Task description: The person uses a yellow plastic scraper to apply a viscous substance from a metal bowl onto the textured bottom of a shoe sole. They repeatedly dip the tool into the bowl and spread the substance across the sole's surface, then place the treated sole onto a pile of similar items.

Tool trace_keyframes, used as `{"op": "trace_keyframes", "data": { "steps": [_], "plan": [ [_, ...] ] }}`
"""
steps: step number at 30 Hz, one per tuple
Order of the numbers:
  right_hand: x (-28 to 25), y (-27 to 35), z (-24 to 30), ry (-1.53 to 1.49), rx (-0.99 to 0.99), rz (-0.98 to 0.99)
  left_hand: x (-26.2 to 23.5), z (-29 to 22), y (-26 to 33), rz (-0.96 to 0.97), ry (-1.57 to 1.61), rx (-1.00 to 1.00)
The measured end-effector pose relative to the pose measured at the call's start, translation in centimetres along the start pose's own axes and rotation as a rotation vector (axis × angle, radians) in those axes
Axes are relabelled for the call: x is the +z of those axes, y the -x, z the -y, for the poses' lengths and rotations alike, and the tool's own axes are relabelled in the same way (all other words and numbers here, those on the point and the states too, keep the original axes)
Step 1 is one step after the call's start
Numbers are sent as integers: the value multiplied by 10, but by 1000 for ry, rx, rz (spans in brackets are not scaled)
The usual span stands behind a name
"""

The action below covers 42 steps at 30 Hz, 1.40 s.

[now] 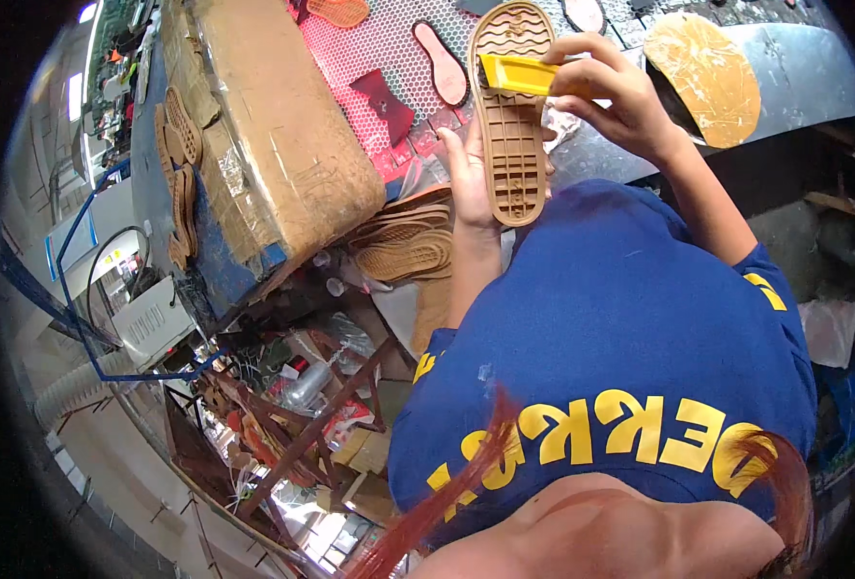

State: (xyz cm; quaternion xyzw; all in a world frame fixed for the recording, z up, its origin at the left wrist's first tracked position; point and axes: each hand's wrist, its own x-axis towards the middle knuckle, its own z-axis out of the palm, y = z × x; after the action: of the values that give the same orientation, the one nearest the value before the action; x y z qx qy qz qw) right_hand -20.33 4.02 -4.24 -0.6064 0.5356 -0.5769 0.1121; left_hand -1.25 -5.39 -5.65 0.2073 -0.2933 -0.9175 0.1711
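My left hand (pixel 469 179) grips a tan rubber shoe sole (pixel 517 145) from below and along its left edge, thumb raised beside it. The sole stands lengthwise in front of me, its wavy and gridded tread facing up. In my right hand (pixel 616 96) a flat yellow plastic tool (pixel 518 74) is pinched between thumb and fingers. It lies across the sole's forefoot, and its dark left end is at the sole's left edge. I cannot tell whether it touches the tread or what kind of tool it is.
A pink insole-shaped piece (pixel 441 63) and a dark red scrap (pixel 384 104) lie on the perforated bench top (pixel 350 48). A large cardboard box (pixel 282 125) stands left. Stacked tan soles (pixel 403 253) sit below the bench edge. A worn tan oval board (pixel 702 77) lies right.
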Motion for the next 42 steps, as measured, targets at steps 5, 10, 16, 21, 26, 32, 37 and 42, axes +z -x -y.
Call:
{"op": "trace_keyframes", "data": {
  "steps": [5,10,16,21,26,32,37,42],
  "plan": [
    [4,11,1,-15,-3,118,0,0,4,-9,37,-14],
    [3,24,13,-91,-12,261,1,-1,-2,-41,194,10],
    [4,30,22,-213,50,251,-3,-1,-4,-178,274,10],
    [15,27,19,-95,25,89,-11,-2,-6,-14,216,-9],
    [15,30,28,-82,-88,173,2,-5,-10,-177,362,-14],
    [-1,35,45,-162,-42,313,-16,-7,-14,256,424,-83],
    [-16,28,51,-171,-109,306,23,-19,-14,-88,334,-190],
    [-35,25,50,-156,-178,390,41,-23,-19,-73,290,-331]
  ]
}}
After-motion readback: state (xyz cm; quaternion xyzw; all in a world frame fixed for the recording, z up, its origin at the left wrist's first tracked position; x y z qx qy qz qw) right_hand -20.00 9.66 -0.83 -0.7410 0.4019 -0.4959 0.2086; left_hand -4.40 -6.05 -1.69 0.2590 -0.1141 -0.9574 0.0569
